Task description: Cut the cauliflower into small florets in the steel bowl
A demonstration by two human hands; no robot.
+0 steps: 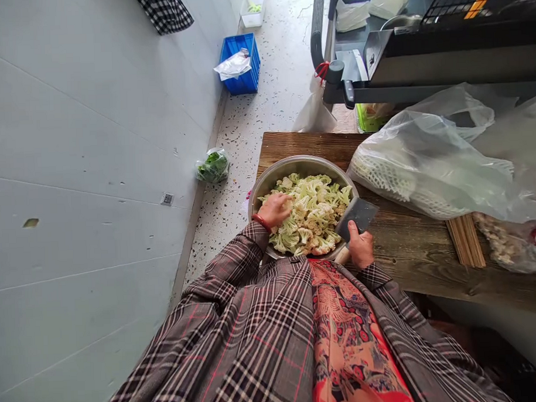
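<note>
Cut cauliflower florets [314, 208] fill a wide steel bowl [302, 160] on the wooden table. My left hand [275, 210], with a red bangle at the wrist, rests on the florets at the bowl's left side. Its fingers are bent together, and what lies under their tips is hidden. My right hand [361, 249] grips a cleaver [360, 214] by its wooden handle at the bowl's right rim. The dark, broad blade points up and away from me, partly over the rim.
On the wooden table [401, 243] to the right lie a clear plastic bag [442, 154] with white foam netting and a bundle of wooden sticks [465, 241]. A blue crate [241, 64] and bagged greens [213, 166] stand by the wall. A metal cart [422, 93] is ahead.
</note>
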